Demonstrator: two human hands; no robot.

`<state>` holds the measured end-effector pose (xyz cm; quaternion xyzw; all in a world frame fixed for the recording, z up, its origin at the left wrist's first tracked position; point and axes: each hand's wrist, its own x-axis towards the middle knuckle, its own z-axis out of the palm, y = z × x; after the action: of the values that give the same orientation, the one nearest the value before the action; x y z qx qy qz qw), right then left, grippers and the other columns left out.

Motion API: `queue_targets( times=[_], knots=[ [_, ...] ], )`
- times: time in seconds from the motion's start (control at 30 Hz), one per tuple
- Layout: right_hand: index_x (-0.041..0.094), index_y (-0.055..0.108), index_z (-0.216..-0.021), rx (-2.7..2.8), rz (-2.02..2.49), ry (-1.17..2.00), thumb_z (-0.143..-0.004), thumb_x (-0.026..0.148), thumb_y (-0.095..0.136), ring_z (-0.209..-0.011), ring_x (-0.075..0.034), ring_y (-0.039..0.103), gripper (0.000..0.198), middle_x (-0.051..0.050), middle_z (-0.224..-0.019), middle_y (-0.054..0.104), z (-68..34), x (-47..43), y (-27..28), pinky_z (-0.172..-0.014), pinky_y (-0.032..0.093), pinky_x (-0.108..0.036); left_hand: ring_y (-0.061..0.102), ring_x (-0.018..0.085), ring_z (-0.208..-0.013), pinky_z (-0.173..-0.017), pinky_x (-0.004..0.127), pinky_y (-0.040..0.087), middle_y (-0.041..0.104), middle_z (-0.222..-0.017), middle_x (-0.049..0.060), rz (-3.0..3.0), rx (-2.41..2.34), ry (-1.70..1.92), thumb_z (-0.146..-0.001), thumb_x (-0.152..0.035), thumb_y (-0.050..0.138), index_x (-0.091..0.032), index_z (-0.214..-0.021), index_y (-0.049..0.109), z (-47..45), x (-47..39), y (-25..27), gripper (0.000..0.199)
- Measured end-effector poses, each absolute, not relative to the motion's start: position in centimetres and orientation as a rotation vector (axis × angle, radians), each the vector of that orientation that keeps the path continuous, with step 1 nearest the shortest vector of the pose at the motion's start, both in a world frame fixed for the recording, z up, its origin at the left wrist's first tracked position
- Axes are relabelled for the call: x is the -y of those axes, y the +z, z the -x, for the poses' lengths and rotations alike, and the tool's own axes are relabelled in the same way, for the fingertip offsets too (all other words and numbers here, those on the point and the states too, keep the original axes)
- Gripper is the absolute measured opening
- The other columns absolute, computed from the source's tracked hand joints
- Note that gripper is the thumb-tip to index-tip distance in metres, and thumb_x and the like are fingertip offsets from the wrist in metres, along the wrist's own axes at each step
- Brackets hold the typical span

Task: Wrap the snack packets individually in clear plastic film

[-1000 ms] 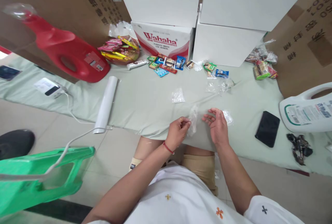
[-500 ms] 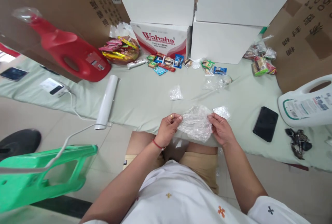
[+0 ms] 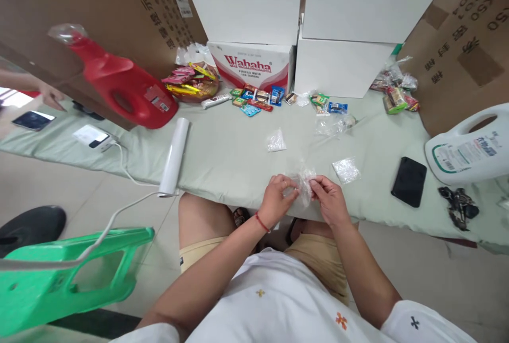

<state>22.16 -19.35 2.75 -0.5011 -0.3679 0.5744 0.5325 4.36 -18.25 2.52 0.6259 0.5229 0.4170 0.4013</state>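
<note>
Over the front edge of the table, a thin, crinkled clear plastic bag is bunched between my two hands. My right hand pinches its right side between thumb and fingers. On the other side, my left hand has its fingers curled together at the plastic, thumb and fingertips closed. A folded square of clear plastic lies just right of my right hand. Another folded plastic square is farther back, beyond my left hand.
Small wrapped snacks line the back before a Wahaha box. Left are a red jug, a white roll and a green stool. Right are a black pouch and a white jug. Another person's hand shows far left.
The plastic was spread wide between my hands and is now gathered into a narrow bunch. My left hand has moved right, closer to my right. Another person's hand has appeared far left.
</note>
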Motion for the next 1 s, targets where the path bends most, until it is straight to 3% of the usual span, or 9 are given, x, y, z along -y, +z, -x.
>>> queue_targets(
  times=[0.23,0.33,0.43,0.5,0.57,0.7,0.8,0.87,1.0],
  knots=[
    [0.02,0.073,-0.087,0.641,1.32,1.292,-0.066,0.055,0.088,-0.058,-0.01,0.048,0.044,0.002,-0.069,0.06,-23.9,21.3,1.4,-0.053,0.039,-0.023,0.066,0.014,-0.086,-0.084,0.027,0.05,0.071,-0.084,-0.001,-0.892,-1.033,1.288,-0.08,-0.051,0.081,-0.021,-0.084,0.058,-1.3,17.1,1.9,0.038],
    [0.02,0.072,-0.09,0.708,1.364,1.286,-0.073,0.057,0.084,-0.061,-0.011,0.051,0.042,0.001,-0.074,0.061,-24.9,22.2,0.9,-0.055,0.043,-0.024,0.069,0.012,-0.079,-0.08,0.026,0.054,0.068,-0.079,-0.005,-0.696,-0.915,1.36,-0.08,-0.051,0.083,-0.024,-0.089,0.049,0.5,16.9,3.6,0.045],
    [0.027,0.069,-0.117,1.017,1.306,1.108,-0.078,0.056,0.082,-0.103,-0.021,0.065,0.05,-0.007,-0.113,0.069,-25.4,21.7,1.6,-0.085,0.056,-0.034,0.066,0.01,-0.064,-0.065,0.023,0.056,0.068,-0.078,-0.007,-0.662,-0.844,1.335,-0.08,-0.05,0.084,-0.025,-0.092,0.046,1.5,17.2,5.6,0.047],
    [0.034,0.052,-0.146,1.251,1.175,1.049,-0.072,0.058,0.088,-0.143,-0.027,0.047,0.085,-0.009,-0.15,0.054,-25.3,20.6,2.6,-0.115,0.043,-0.044,0.058,0.007,-0.051,-0.053,0.02,0.051,0.071,-0.083,-0.006,-0.659,-0.798,1.274,-0.083,-0.05,0.081,-0.026,-0.094,0.045,1.7,17.7,6.7,0.045],
    [0.037,0.034,-0.159,1.35,1.035,1.179,-0.069,0.068,0.085,-0.155,-0.028,0.03,0.109,-0.01,-0.163,0.041,-24.5,19.5,3.6,-0.124,0.03,-0.049,0.048,0.004,-0.04,-0.045,0.019,0.046,0.073,-0.089,-0.006,-0.632,-0.762,1.202,-0.088,-0.05,0.076,-0.027,-0.097,0.045,1.6,18.2,7.7,0.04],
    [0.028,0.057,-0.146,1.232,0.78,1.724,-0.073,0.083,0.071,-0.137,-0.034,0.054,0.092,-0.014,-0.144,0.062,-22.2,18.7,4.1,-0.115,0.041,-0.052,0.054,0.004,-0.047,-0.049,0.021,0.05,0.076,-0.111,-0.001,-0.558,-0.761,1.179,-0.087,-0.05,0.076,-0.025,-0.097,0.047,1.1,18.9,8.7,0.039],
    [0.025,0.079,-0.1,1.138,0.729,1.771,-0.07,0.057,0.09,-0.116,-0.029,0.067,0.045,-0.007,-0.106,0.076,-21.3,19.6,3.6,-0.109,0.046,-0.044,0.065,0.008,-0.062,-0.055,0.021,0.053,0.073,-0.121,0.001,-0.572,-0.848,1.255,-0.083,-0.051,0.08,-0.025,-0.095,0.045,1.3,18.8,8.3,0.045],
    [0.025,0.076,-0.081,0.984,0.796,1.703,-0.069,0.045,0.093,-0.1,-0.022,0.071,0.029,-0.002,-0.085,0.073,-21.4,20.2,3.3,-0.101,0.051,-0.037,0.062,0.007,-0.056,-0.044,0.016,0.043,0.075,-0.107,-0.001,-0.592,-0.985,1.318,-0.083,-0.054,0.079,-0.026,-0.094,0.043,1.6,18.5,7.4,0.047],
    [0.022,0.071,-0.077,0.718,1.028,1.734,-0.064,0.048,0.095,-0.064,-0.011,0.06,0.038,0.004,-0.072,0.063,-22.7,20.4,3.0,-0.069,0.056,-0.027,0.044,0.004,-0.037,-0.034,0.014,0.024,0.066,-0.077,-0.008,-0.618,-1.254,1.423,-0.088,-0.058,0.069,-0.027,-0.092,0.04,1.9,17.8,5.6,0.044]
  ],
)
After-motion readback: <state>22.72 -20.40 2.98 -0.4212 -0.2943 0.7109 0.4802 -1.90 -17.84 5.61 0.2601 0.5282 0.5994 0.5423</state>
